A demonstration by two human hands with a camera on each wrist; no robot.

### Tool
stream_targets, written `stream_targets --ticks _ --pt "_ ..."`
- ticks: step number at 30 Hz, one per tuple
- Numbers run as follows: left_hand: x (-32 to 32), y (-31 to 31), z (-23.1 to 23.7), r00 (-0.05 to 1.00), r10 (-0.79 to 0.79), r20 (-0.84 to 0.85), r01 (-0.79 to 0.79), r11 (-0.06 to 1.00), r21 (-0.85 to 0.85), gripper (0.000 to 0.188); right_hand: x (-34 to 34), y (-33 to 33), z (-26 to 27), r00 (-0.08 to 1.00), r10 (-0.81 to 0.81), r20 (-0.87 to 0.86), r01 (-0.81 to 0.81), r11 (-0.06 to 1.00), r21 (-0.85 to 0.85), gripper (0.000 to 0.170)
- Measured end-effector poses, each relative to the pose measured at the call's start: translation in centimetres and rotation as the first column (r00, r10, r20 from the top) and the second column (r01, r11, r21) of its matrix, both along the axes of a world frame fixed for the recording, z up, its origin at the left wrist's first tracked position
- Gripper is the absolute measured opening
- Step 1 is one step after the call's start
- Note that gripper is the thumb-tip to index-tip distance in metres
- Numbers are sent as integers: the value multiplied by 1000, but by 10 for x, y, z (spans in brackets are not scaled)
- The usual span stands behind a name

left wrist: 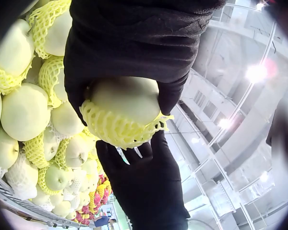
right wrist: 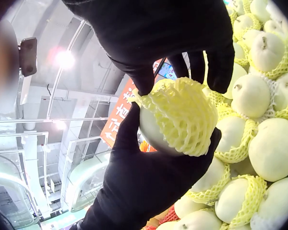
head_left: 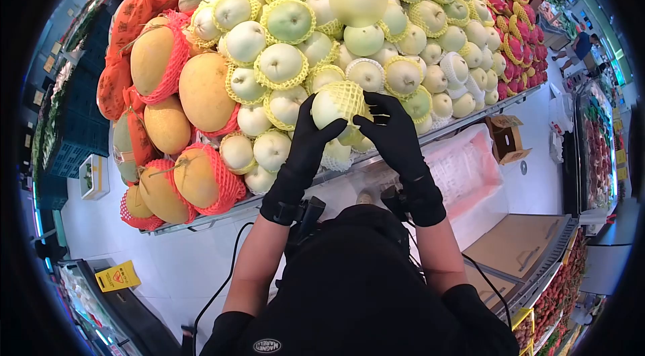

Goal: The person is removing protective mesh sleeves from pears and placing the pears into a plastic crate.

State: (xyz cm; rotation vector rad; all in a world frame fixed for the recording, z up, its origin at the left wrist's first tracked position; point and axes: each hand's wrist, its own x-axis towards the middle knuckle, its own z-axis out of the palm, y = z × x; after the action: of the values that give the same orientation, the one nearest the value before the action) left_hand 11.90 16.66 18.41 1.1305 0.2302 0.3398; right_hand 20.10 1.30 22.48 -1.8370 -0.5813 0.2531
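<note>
A pale green melon point(head_left: 328, 106), partly covered by a yellow foam net point(head_left: 351, 102), is held up in front of the melon pile. The left hand point(head_left: 314, 139) grips its bare side, fingers and thumb curled round it. On the netted side, the right hand point(head_left: 392, 133) has its thumb and fingers bent at the net's edge. In the right wrist view the net point(right wrist: 185, 115) covers the side toward the right hand point(right wrist: 168, 38), and the thumb and a fingertip touch its edge. Both hands wear black gloves.
Netted pale melons point(head_left: 289, 20) are heaped behind the hands. Larger orange melons point(head_left: 207, 90) in red nets lie at the left, dragon fruit point(head_left: 517, 33) at the right. Below the stand's edge are a lined crate point(head_left: 463, 168) and a cardboard box point(head_left: 507, 141).
</note>
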Motion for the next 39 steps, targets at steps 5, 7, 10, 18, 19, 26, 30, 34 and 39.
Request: stream_targets --ticks 5,7,10,18,19,26,30,34,39 --pt "-10 10 -11 1000 16 -8 -17 997 -74 69 -22 9 9 985 -43 -166 49 998 33 62" --pt "-14 15 -13 1000 -12 -10 11 997 -80 69 -33 12 13 967 1 -257 11 999 47 69" --pt "-23 19 -11 998 -66 -6 65 991 -120 68 -52 23 6 990 106 88 -104 994 -21 82" --pt "-42 25 -9 979 -179 -101 166 977 -131 62 -79 27 -11 980 -197 43 200 975 -94 49" --pt "-42 26 -11 976 -192 -105 171 968 -185 61 -77 25 -14 972 -233 -5 232 970 -76 43" --pt "-38 29 -31 908 -412 74 324 582 -746 69 -64 0 -22 909 -393 -141 402 915 38 32" --pt "-39 16 -32 883 -411 227 455 632 -628 71 -51 -25 -34 866 -465 -185 481 875 51 31" --pt "-26 2 -31 902 -394 175 359 464 -809 67 -35 -47 -44 835 -503 -222 528 847 65 31" --pt "-7 -28 -34 908 -350 229 327 253 -911 79 -12 -87 -43 827 -469 -311 525 841 130 31"
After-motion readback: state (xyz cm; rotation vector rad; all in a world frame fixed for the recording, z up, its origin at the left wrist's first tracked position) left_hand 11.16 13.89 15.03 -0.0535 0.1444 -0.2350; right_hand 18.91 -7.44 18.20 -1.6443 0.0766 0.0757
